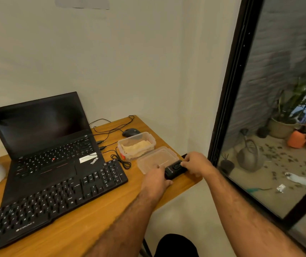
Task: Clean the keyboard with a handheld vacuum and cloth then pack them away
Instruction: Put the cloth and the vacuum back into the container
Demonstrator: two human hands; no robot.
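Black vacuum point(174, 170), black keyboard point(52, 197)

One keyboard point(52, 197), one laptop point(42, 138), one mouse point(131, 132), two hands point(157, 178).

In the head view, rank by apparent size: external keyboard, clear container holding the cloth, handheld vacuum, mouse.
1. External keyboard, though nearness to the camera enlarges it.
2. Clear container.
3. Handheld vacuum, partly covered by both hands.
4. Mouse, farthest away.

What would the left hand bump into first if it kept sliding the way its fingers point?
Probably the clear lid lying flat just beyond the left hand, which grips the black vacuum with the right hand. The tub with the cloth sits farther back. Depth is hard to judge.
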